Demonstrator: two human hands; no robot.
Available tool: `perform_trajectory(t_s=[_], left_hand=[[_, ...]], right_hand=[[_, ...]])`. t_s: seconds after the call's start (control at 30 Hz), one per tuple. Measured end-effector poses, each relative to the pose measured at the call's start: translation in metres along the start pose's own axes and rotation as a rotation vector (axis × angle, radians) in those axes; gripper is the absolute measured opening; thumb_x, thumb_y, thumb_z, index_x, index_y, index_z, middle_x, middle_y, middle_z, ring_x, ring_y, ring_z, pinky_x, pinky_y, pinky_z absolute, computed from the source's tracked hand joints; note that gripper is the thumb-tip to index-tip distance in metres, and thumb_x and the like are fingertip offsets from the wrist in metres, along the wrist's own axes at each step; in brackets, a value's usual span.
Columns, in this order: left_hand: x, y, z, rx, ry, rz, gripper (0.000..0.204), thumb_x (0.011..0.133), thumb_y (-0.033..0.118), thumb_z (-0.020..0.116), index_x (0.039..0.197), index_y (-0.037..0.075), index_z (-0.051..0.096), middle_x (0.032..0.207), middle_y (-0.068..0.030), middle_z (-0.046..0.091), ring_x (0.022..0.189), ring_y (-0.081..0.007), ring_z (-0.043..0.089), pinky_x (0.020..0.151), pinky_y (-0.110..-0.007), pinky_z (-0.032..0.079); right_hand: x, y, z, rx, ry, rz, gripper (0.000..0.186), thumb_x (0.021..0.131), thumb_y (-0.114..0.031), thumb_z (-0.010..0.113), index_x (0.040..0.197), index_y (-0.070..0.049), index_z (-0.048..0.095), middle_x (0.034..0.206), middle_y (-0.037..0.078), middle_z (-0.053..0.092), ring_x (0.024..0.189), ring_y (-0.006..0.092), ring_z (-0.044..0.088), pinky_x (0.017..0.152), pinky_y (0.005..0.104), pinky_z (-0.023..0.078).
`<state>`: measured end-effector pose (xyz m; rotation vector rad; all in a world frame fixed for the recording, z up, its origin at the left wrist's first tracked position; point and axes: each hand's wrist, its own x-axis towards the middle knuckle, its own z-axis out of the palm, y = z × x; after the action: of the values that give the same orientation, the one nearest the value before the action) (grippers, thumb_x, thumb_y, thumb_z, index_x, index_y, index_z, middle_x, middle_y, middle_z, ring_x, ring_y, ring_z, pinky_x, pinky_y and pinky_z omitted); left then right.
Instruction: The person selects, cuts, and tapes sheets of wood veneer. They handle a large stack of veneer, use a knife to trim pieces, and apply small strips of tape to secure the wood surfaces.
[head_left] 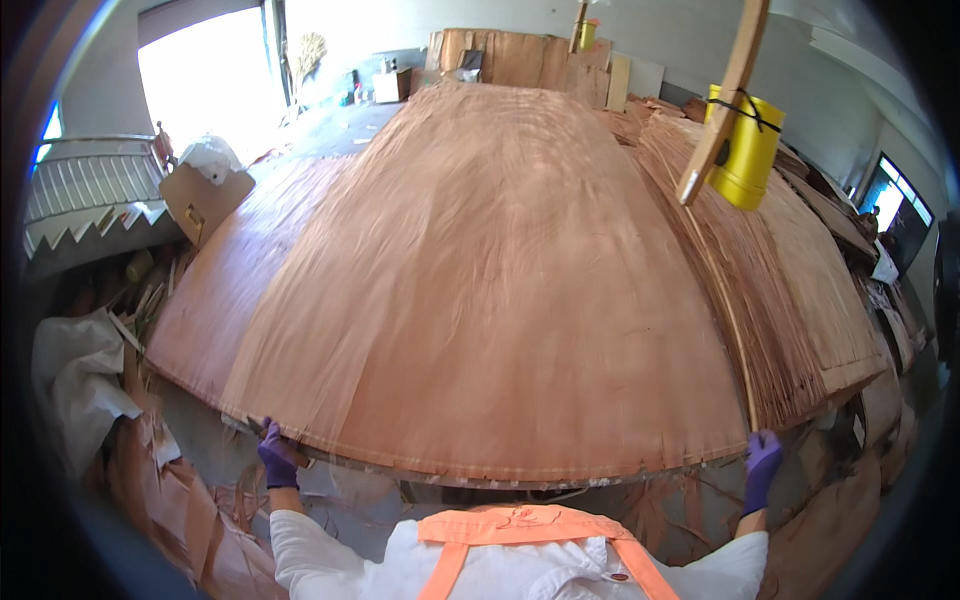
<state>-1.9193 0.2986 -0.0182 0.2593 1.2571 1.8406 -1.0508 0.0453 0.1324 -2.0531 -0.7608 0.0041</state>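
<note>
gripping thin stick (735,332) in right hand (762,464); at front edge of wood sheet (520,340) with left hand (280,458), can't tell if clenched.

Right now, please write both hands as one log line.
left hand: by near left corner, veneer sheet; right hand: by near right corner; gloves: purple; grips: unclear

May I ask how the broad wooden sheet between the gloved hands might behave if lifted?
The wooden sheet would probably flop, given its rippled-looking surface. It may split along its lengthwise grain streaks. Being so broad, it could sag between the left hand and right hand.
</note>
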Motion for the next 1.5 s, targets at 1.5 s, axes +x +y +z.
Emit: perform_trajectory(t_s=[1.5], left_hand=[[-0.084, 0.038, 0.027, 0.48, -0.281, -0.142, 0.028, 0.084, 0.01, 0.058, 0.111, 0.004, 0.058, 0.082, 0.0007, 0.052, 0.065, -0.0112, 0.051, 0.052, -0.028, 0.05]], right_hand=[[-0.205, -0.058, 0.154, 1.099, -0.565, 1.102, 0.018, 0.092, -0.03, 0.05, 0.1, -0.017, 0.061, 0.078, 0.003, 0.067, 0.068, 0.0142, 0.066, 0.039, 0.0224, 0.048]])
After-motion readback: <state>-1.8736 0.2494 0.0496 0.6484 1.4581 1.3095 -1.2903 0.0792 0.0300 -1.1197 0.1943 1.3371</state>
